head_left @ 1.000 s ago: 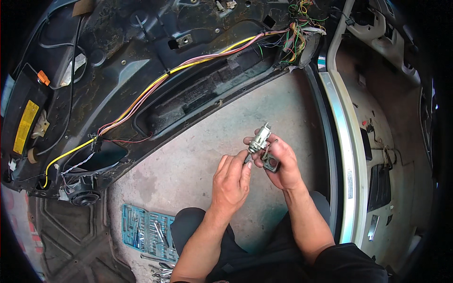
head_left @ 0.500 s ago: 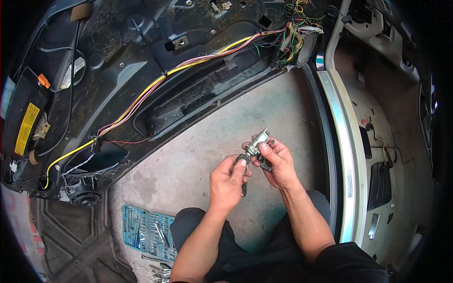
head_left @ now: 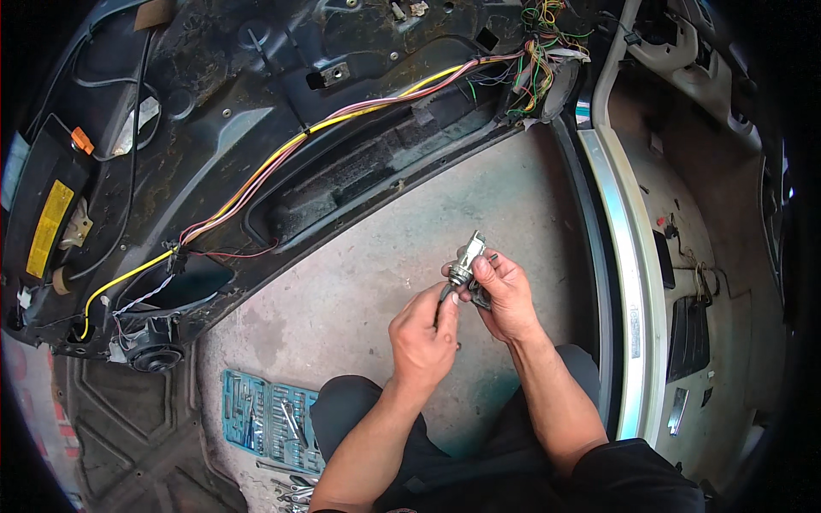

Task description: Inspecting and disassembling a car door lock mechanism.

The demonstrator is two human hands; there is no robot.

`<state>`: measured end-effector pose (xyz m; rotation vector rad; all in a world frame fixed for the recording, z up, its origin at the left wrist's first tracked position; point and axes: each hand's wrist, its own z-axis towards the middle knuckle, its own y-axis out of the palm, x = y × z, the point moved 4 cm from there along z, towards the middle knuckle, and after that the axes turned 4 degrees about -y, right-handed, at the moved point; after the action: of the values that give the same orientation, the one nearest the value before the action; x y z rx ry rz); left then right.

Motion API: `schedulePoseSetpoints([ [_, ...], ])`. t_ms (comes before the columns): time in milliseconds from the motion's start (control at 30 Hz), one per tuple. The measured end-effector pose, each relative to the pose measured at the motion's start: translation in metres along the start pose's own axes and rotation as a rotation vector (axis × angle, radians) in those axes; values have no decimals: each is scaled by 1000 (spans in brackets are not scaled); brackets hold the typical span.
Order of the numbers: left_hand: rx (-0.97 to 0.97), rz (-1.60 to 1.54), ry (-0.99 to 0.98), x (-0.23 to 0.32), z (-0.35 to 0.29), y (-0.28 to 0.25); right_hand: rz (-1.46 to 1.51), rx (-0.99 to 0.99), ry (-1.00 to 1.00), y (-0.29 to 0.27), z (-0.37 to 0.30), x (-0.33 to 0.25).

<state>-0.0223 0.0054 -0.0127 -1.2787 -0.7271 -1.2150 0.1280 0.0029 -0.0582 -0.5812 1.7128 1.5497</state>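
My right hand [head_left: 510,299] grips a silvery metal lock cylinder [head_left: 469,253], thumb on one side and fingers behind it. A dark part beside the cylinder shows under that thumb. At the cylinder's lower end, my left hand [head_left: 421,335] pinches a black-headed key [head_left: 445,292]. Fingers cover most of the key, so how deep it sits in the lock cannot be seen. Both hands are together over the floor, between my knees and the car door.
An opened car door [head_left: 205,94] with a yellow and pink wire bundle [head_left: 282,154] spans the upper left. The door sill [head_left: 629,282] runs down the right. A blue socket set case [head_left: 267,389] lies near my left knee, with loose wrenches [head_left: 295,492] below it.
My left hand has turned over at the key, its back now facing up and hiding more of the key. The lock cylinder has tilted slightly in my right hand.
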Motion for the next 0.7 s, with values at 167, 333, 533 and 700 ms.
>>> schedulePoseSetpoints([
  [167, -204, -576, -455, -18, 5, 2, -1, -24, -16, 0, -2, -5],
  [333, -211, -636, -520, -17, 8, -5, -52, -82, -29, 3, -2, -7],
  [533, 103, 152, 139, -2, 10, -12, -96, -35, 16, 11, -4, -9],
  [700, -138, -376, -276, -13, 10, -2, -140, -11, -25, -1, -2, -10],
])
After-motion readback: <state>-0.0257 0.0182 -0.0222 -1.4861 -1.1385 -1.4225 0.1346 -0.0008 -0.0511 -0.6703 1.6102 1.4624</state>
